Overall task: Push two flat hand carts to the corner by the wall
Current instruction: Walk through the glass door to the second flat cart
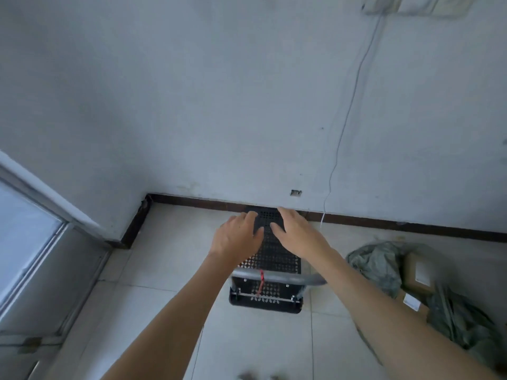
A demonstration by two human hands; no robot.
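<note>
One flat hand cart (277, 256) with a black perforated deck stands on the tiled floor, its far end against the dark skirting of the white wall. Its grey handle bar (277, 277) with a red tie crosses the near end. My left hand (237, 237) and my right hand (297, 233) hover side by side above the deck, palms down, fingers spread, holding nothing. Whether they touch the deck I cannot tell. A second cart is not in view.
The wall corner (145, 204) lies to the left of the cart, with a glass door frame (41, 242) further left. A grey-green bag (381, 264) and cardboard boxes (417, 275) lie at the right. A thin cable (343, 138) hangs down the wall.
</note>
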